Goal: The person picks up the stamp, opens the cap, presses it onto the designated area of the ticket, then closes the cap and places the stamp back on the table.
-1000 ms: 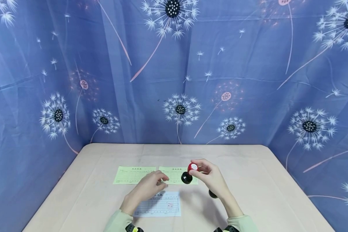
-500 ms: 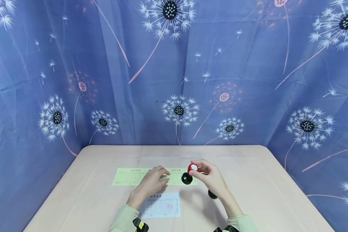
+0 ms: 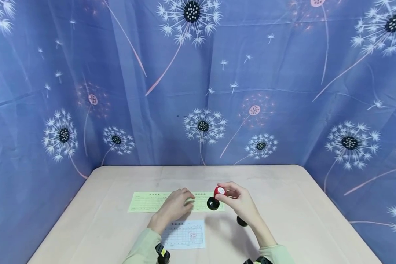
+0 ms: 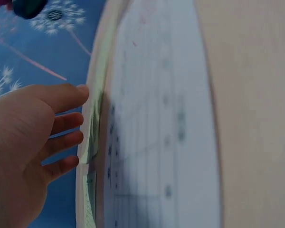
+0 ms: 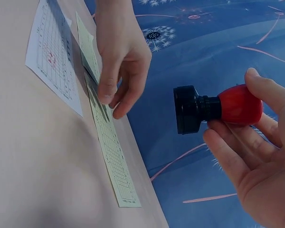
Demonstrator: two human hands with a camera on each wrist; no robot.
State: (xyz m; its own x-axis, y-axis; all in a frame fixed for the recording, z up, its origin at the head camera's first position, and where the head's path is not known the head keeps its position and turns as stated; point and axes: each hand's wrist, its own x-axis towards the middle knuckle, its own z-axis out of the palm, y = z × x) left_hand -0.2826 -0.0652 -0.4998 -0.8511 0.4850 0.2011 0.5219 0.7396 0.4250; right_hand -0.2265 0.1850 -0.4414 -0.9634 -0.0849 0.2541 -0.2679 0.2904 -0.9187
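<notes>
My right hand point(image 3: 239, 200) grips a stamp point(image 5: 242, 105) by its red rounded handle, with the black base free of the table. In the right wrist view that base points left, toward the papers. My left hand point(image 3: 174, 205) holds nothing; its fingers are loosely bent over the inner ends of two green printed slips, the left slip point(image 3: 142, 202) and the right slip point(image 5: 118, 175). Nearer me lies a white printed slip point(image 3: 183, 238) with a red stamp mark point(image 3: 193, 235) on its right half. My left forearm covers part of this slip's left side.
A small black round object point(image 3: 241, 221) stands on the table, partly hidden by my right wrist. The pale table point(image 3: 283, 205) is bounded by blue dandelion-print curtains point(image 3: 165, 139) at the back and sides.
My left hand has shifted slightly right and away from me, over where the two green slips meet. The right hand keeps the stamp almost still.
</notes>
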